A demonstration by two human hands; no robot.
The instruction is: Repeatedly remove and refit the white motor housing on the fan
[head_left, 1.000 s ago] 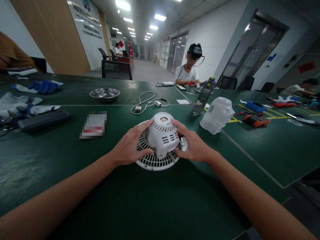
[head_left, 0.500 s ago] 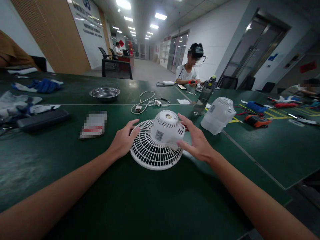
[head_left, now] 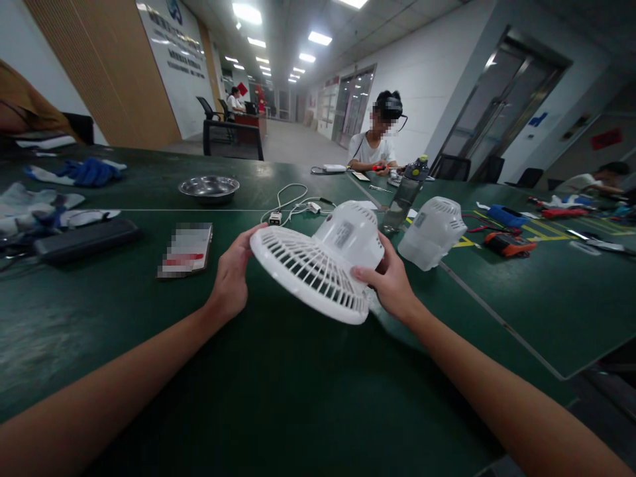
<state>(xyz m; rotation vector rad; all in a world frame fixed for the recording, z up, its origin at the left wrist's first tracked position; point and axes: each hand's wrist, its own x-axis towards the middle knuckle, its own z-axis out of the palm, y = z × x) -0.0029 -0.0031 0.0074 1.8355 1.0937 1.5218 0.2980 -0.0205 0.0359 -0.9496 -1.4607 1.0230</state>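
Observation:
A white fan head (head_left: 342,233), made up of a slotted motor housing and a round grille (head_left: 311,271), is held tilted over the green table, its grille facing down and toward me. My right hand (head_left: 392,275) grips the housing on its right side, thumb in front and fingers partly hidden behind it. At the grille's left rim, my left hand (head_left: 231,275) is closed on the edge, with its fingertips partly out of sight. A second white plastic housing (head_left: 431,233) stands to the right of the fan head.
A clear bottle (head_left: 405,195) and a white cable (head_left: 288,202) lie beyond the fan. Leftward are a metal bowl (head_left: 209,189), a small box (head_left: 186,250), a dark case (head_left: 87,240) and gloves (head_left: 92,171). An orange multimeter (head_left: 509,244) lies right. A co-worker (head_left: 375,149) sits opposite.
The fan head has gone from lying grille-down on the table to being raised and tilted, its housing leaning right. Both hands have closed on it.

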